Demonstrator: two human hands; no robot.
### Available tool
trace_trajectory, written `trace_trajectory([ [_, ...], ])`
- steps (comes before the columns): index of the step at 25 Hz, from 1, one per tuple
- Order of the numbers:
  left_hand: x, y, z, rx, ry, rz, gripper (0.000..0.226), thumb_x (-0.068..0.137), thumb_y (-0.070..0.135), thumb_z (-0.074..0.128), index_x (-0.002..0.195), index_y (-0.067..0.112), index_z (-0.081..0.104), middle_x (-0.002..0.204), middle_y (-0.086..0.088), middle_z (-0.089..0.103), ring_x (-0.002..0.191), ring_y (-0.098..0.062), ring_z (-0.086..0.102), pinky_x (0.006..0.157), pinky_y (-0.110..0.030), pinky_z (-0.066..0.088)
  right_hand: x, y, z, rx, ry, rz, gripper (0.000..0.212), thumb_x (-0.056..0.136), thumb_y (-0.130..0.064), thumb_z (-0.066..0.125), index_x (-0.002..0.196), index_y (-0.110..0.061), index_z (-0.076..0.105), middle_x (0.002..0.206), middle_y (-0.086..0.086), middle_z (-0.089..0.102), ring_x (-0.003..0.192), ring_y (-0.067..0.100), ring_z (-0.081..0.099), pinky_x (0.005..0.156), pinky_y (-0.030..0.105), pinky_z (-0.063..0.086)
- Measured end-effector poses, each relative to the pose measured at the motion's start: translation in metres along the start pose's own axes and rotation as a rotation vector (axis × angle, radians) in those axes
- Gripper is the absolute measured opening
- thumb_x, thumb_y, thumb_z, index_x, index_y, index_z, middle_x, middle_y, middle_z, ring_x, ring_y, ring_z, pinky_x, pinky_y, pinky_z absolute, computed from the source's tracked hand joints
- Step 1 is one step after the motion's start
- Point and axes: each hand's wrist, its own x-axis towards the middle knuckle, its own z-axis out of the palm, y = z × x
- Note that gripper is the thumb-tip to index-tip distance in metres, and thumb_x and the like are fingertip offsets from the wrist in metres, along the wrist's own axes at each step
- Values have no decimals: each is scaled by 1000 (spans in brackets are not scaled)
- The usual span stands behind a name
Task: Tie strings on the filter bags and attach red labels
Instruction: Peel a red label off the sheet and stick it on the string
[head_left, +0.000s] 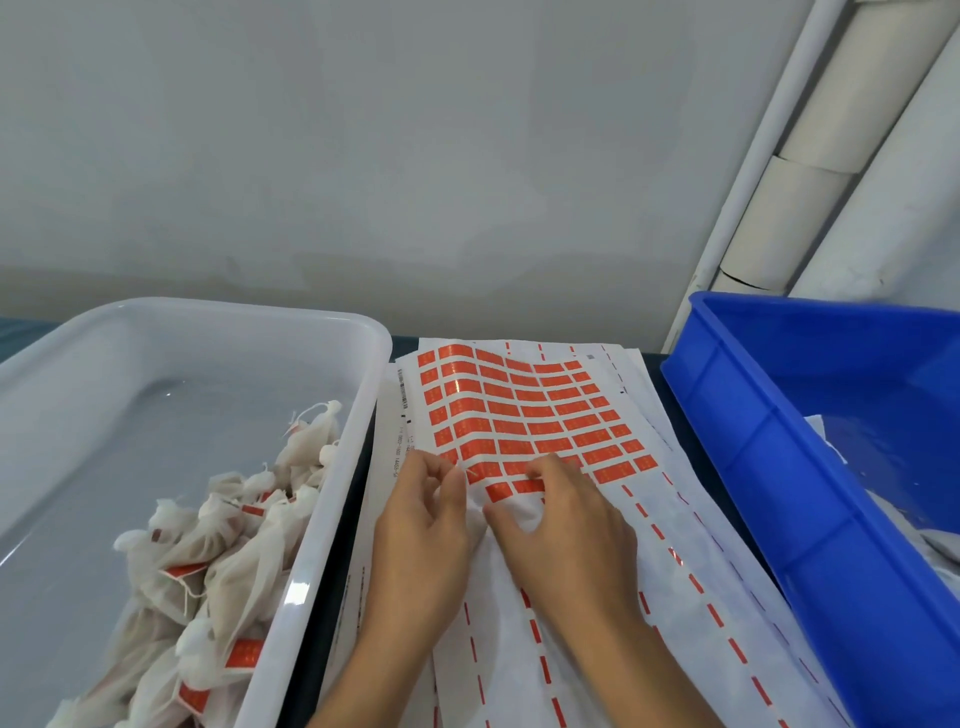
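Note:
A sheet of red labels (524, 410) lies on the table between two bins, on top of other backing sheets. My left hand (421, 525) and my right hand (566, 519) meet at the sheet's near edge. Between them sits a white filter bag (511, 512), mostly hidden under the fingers. My left thumb and fingers pinch at the bag's top beside the lowest row of labels. My right hand's fingers curl over the bag and the sheet. I cannot make out a string. Several tied filter bags (208, 561) with red labels lie heaped in the white tub (322, 530) on the left.
A blue plastic bin (769, 467) stands at the right with white material in its far corner. Used backing sheets (675, 597) with red dashes spread toward me. A wall and white pipes (810, 171) rise behind the table.

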Motion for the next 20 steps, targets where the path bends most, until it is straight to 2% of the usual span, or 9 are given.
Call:
trace_trajectory([
  [1, 0, -1, 1, 27, -19, 6, 14, 105, 41, 55, 91, 42, 55, 101, 29, 72, 93, 9, 70, 62, -13, 57, 0, -1, 0, -5, 35, -25, 61, 82, -78, 58, 130, -40, 53, 131, -16, 64, 112, 11, 65, 94, 28, 53],
  [3, 0, -2, 1, 73, -37, 10, 14, 106, 41, 53, 93, 40, 55, 99, 30, 71, 92, 10, 69, 67, -15, 55, 1, -3, 1, -33, 66, -75, 49, 86, -71, 60, 122, -37, 60, 124, -14, 65, 107, 9, 61, 92, 24, 52],
  [7, 1, -6, 1, 81, -47, 0, 13, 106, 45, 50, 95, 41, 55, 100, 25, 73, 93, 3, 72, 80, -31, 63, -1, -10, 6, -16, 57, -9, 62, 84, -77, 53, 128, -33, 58, 126, -13, 61, 111, 8, 57, 94, 24, 53],
  [12, 0, -8, 2, 81, -13, -9, 13, 106, 46, 49, 95, 42, 54, 99, 26, 72, 90, 2, 72, 83, -39, 64, -3, -15, 7, 0, 49, 54, 56, 88, -73, 55, 125, -32, 64, 122, -14, 63, 106, 6, 57, 91, 20, 53],
  [20, 0, -10, 4, 126, -9, -2, 15, 106, 47, 49, 94, 39, 55, 95, 26, 72, 85, 3, 71, 78, -39, 64, 1, -23, 0, -3, -5, 59, 38, 96, -60, 55, 113, -31, 73, 107, -13, 69, 84, 7, 60, 81, 15, 54],
])
